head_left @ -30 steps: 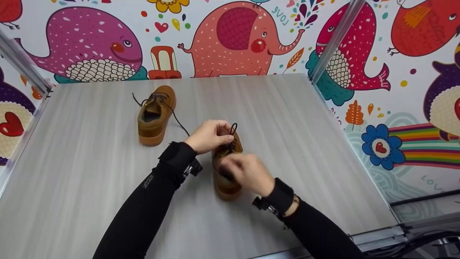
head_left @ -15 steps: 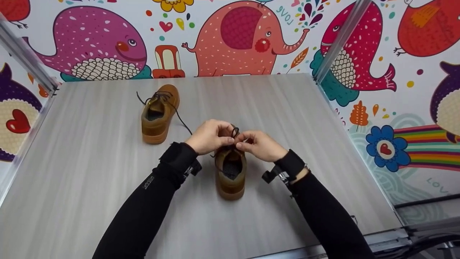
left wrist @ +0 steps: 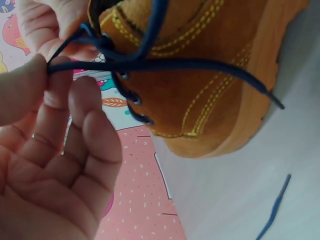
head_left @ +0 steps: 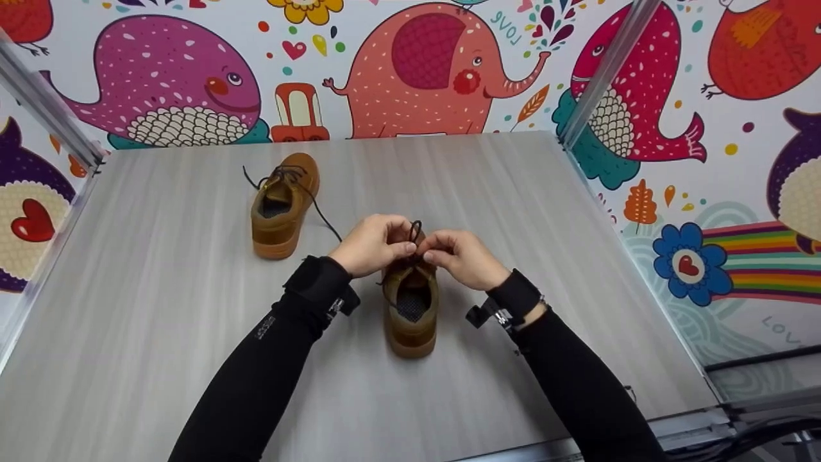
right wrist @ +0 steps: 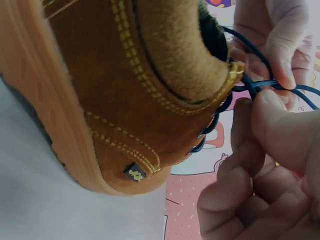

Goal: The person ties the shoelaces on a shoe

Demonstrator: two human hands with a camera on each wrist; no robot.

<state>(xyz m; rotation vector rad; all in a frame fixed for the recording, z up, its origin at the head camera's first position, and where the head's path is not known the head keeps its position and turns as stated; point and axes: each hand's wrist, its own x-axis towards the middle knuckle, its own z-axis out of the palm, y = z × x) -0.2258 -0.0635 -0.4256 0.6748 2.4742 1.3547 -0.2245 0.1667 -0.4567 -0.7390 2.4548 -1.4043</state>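
A tan-brown shoe (head_left: 410, 340) with dark blue laces (left wrist: 190, 64) stands on the table, toe pointing away from me. My left hand (head_left: 372, 247) pinches a lace between thumb and forefinger above the tongue; a small lace loop (head_left: 416, 228) sticks up from those fingertips. Close beside it, my right hand (head_left: 473, 262) pinches the lace with thumb and forefinger near the crossing, its other fingers curled in the right wrist view. One lace end hangs across the shoe's side in the left wrist view. Fingertips partly hide the crossing.
A matching shoe (head_left: 282, 218) stands farther back to the left, its long loose lace (head_left: 326, 220) trailing toward my left hand. Metal frame posts (head_left: 603, 77) and cartoon-printed walls (head_left: 417, 77) bound the wood-grain table (head_left: 160, 308).
My right hand has moved from over the shoe's opening forward to the lace, beside my left hand, and now pinches it. The left hand has stayed nearly in place, holding the loop.
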